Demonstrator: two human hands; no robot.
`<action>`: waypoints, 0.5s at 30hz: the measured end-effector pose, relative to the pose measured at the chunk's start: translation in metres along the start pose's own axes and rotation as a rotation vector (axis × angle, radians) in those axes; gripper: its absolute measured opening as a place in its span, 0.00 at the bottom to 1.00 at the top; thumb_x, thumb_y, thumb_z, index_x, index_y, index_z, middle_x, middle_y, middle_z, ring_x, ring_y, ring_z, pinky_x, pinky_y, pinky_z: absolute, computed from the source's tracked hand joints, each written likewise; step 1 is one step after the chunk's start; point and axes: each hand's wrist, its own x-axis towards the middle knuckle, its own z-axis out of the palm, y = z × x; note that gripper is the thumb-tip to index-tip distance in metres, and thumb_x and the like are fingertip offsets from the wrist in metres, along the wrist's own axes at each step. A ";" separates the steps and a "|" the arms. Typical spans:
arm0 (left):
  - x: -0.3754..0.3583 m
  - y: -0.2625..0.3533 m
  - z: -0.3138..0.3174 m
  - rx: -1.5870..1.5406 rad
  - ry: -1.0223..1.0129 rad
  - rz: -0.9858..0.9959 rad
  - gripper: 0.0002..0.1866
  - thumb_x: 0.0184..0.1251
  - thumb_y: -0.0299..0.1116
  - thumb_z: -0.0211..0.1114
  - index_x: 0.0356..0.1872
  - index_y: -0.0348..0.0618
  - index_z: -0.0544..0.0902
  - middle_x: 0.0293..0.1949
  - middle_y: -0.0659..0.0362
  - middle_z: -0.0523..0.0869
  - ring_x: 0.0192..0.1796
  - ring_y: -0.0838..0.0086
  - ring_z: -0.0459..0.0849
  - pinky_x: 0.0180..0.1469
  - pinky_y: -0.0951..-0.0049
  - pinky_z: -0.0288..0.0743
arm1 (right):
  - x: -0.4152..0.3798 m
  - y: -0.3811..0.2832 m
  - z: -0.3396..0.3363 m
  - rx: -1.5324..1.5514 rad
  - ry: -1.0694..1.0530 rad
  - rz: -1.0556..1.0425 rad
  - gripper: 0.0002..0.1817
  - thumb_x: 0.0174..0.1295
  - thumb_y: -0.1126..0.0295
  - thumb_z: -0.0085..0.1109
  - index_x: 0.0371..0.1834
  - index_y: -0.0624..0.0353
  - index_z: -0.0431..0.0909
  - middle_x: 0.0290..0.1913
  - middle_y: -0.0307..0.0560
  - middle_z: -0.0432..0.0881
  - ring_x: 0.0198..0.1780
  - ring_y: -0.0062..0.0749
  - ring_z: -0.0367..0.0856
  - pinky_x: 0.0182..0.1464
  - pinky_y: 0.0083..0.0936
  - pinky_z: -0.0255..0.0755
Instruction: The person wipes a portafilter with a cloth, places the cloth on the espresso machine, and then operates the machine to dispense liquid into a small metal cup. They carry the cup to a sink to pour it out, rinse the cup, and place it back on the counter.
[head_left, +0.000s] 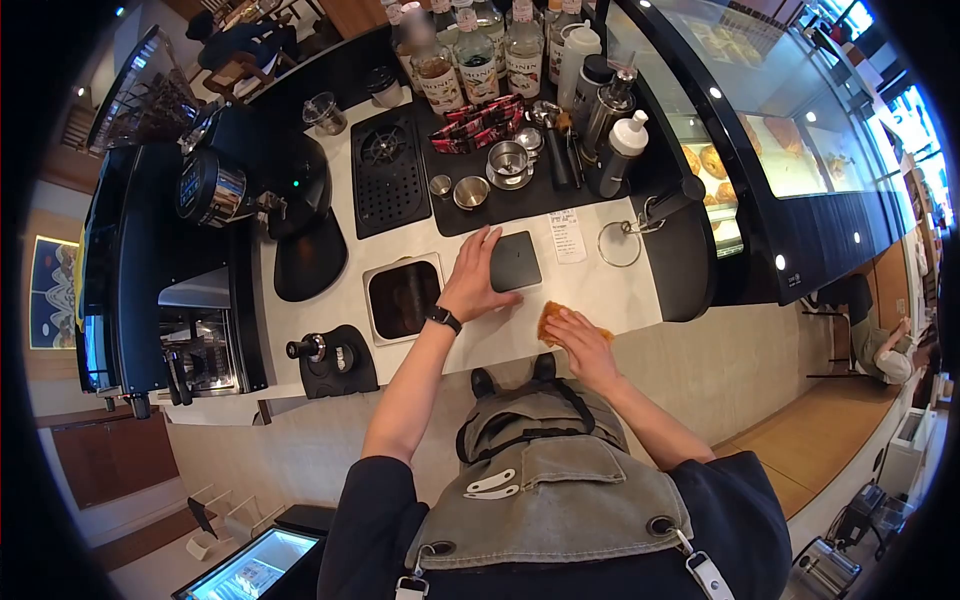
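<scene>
While the left hand (478, 280) lies flat and open against the black scale (515, 262) at mid-frame, the right hand (580, 338) presses an orange cloth (550, 320) open-palmed onto the white surface (620, 290) just right of it. Wiping looks underway, the surface's far right apparently still left to do

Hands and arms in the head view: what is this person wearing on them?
Both hands are bare, no gloves. The left hand has a black watch or band round the wrist. The right hand wears nothing I can see. Both forearms are uncovered, with dark sleeves ending at about the elbows. A grey apron with light straps covers the chest.
</scene>
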 end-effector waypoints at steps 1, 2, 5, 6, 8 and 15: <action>-0.002 -0.006 0.000 -0.042 -0.020 -0.007 0.62 0.44 0.43 0.86 0.81 0.42 0.57 0.76 0.42 0.65 0.76 0.47 0.65 0.81 0.53 0.61 | 0.006 -0.007 -0.005 0.224 0.036 0.199 0.18 0.72 0.79 0.56 0.63 0.61 0.81 0.65 0.46 0.85 0.66 0.37 0.82 0.71 0.35 0.72; -0.006 -0.008 -0.002 -0.085 -0.040 -0.018 0.63 0.44 0.42 0.87 0.81 0.42 0.56 0.76 0.42 0.64 0.76 0.46 0.65 0.81 0.53 0.60 | 0.014 -0.019 -0.017 0.451 0.067 0.396 0.16 0.74 0.77 0.55 0.63 0.61 0.82 0.63 0.45 0.86 0.64 0.34 0.83 0.69 0.31 0.73; -0.014 0.003 -0.008 -0.166 0.039 -0.037 0.65 0.42 0.38 0.88 0.82 0.41 0.54 0.75 0.43 0.64 0.76 0.48 0.65 0.80 0.56 0.62 | 0.022 -0.005 -0.018 0.883 0.247 0.755 0.19 0.83 0.65 0.52 0.68 0.63 0.78 0.57 0.39 0.85 0.56 0.21 0.80 0.60 0.20 0.73; -0.020 0.010 -0.013 -0.246 0.049 -0.048 0.66 0.42 0.36 0.88 0.82 0.41 0.53 0.73 0.45 0.65 0.76 0.51 0.66 0.80 0.57 0.62 | 0.030 -0.003 -0.022 1.004 0.344 0.756 0.20 0.83 0.63 0.52 0.69 0.63 0.77 0.56 0.38 0.85 0.55 0.21 0.80 0.59 0.20 0.73; -0.035 0.037 -0.034 -0.404 0.060 -0.070 0.66 0.44 0.34 0.88 0.83 0.42 0.51 0.71 0.48 0.68 0.75 0.57 0.68 0.79 0.59 0.63 | 0.050 -0.012 -0.028 1.133 0.454 0.694 0.24 0.83 0.59 0.53 0.73 0.64 0.73 0.57 0.37 0.84 0.56 0.20 0.78 0.60 0.20 0.72; -0.060 0.084 -0.038 -1.243 0.503 -0.209 0.56 0.65 0.72 0.63 0.84 0.49 0.53 0.71 0.52 0.73 0.71 0.61 0.75 0.76 0.59 0.67 | 0.097 -0.127 0.009 0.584 0.077 -0.107 0.33 0.85 0.48 0.30 0.82 0.56 0.64 0.83 0.53 0.63 0.86 0.52 0.52 0.85 0.56 0.26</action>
